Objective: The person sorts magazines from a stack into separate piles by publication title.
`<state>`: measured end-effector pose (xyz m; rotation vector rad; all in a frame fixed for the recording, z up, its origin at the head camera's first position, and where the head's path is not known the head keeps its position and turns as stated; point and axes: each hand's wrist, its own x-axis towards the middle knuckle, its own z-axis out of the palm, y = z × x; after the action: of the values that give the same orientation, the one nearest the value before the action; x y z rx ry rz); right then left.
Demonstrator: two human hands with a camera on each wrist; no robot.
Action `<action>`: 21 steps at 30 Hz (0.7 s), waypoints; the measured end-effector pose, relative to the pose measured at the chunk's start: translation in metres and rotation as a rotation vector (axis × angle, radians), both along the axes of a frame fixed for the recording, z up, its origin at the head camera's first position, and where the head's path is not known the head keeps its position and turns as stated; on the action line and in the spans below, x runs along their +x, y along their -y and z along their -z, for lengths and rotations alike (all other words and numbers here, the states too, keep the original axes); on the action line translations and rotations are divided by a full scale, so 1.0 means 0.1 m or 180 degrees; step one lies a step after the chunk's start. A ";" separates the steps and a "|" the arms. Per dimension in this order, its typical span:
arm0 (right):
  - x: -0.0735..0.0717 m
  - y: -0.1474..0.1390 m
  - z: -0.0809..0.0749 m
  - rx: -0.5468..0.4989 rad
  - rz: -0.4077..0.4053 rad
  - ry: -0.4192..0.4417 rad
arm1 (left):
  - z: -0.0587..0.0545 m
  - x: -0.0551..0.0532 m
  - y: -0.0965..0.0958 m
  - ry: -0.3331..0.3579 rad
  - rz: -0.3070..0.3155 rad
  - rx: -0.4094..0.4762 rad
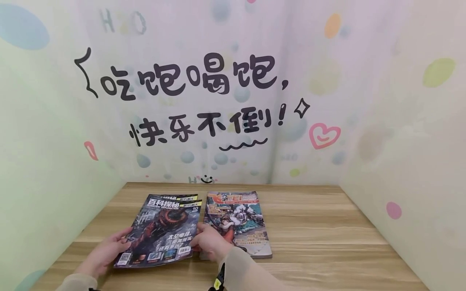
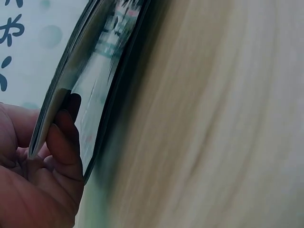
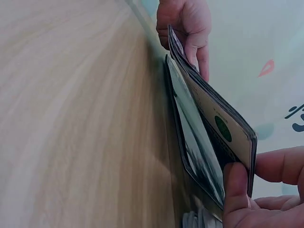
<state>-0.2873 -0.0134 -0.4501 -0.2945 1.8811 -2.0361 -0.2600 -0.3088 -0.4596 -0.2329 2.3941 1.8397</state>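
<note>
In the head view, a dark magazine (image 1: 160, 220) with a red and black cover is held between both hands, its near edge tilted up. The left hand (image 1: 105, 250) grips its left edge, thumb over the cover and fingers beneath. On the opposite edge, the right hand (image 1: 212, 242) pinches it between thumb and fingers. A similar magazine (image 1: 154, 197) lies underneath, mostly hidden, with its top strip peeking out. In the right wrist view, a gap separates the held magazine (image 3: 216, 102) from the glossy lower one (image 3: 190, 118).
A colourful comic-style magazine (image 1: 242, 222) lies just to the right, partly behind the right hand. The wooden table (image 1: 309, 230) extends further right. Pale printed walls (image 1: 400, 141) enclose it at the back and both sides.
</note>
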 end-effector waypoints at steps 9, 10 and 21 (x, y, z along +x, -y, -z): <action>0.04 0.08 0.05 -0.0374 0.0104 0.0237 | -0.01 0.00 0.07 0.0041 0.0086 0.0007; 0.05 0.08 0.05 -0.0385 0.0112 0.0258 | 0.00 0.00 0.08 0.0052 0.0086 -0.0006; 0.07 0.18 0.03 -0.0367 0.0144 0.0356 | -0.02 -0.02 0.08 -0.0168 -0.0042 -0.0948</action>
<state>-0.2803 -0.0311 -0.4527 -0.1649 1.7226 -2.1484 -0.2621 -0.3165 -0.4576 -0.2283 2.7032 1.5046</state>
